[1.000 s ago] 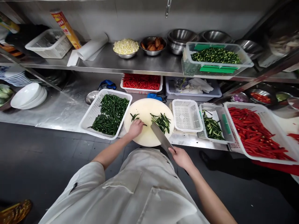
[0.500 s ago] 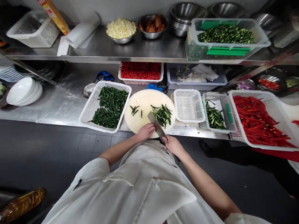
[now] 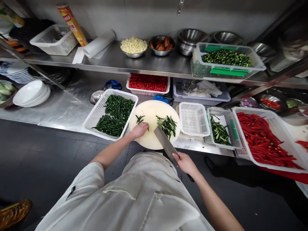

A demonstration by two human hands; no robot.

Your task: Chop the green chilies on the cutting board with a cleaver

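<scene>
My right hand (image 3: 186, 163) grips a cleaver (image 3: 165, 141) by its dark handle, the broad blade slanting over the front of the round white cutting board (image 3: 141, 144). At the board's left part, my left hand (image 3: 140, 130) has its fingers pinched on a single green chili pepper (image 3: 148, 129), mostly hidden by the fingertips. A few whole green chilies (image 3: 139, 119) lie just behind that hand. Beyond the blade tip, on the right of the board, is a pile of split green chilies (image 3: 167, 125).
Left of the board stands a white basket (image 3: 90, 123) of green chilies. To its right are a white basket (image 3: 193, 117), a clear tub (image 3: 237, 141) of cut chilies and a large basket (image 3: 243, 150) of red chilies. A steel shelf (image 3: 113, 65) with bowls overhangs the counter.
My left hand has moved left and away from the blade, onto the lone chili. The cleaver has shifted slightly down and right in my right hand. The view has tilted up.
</scene>
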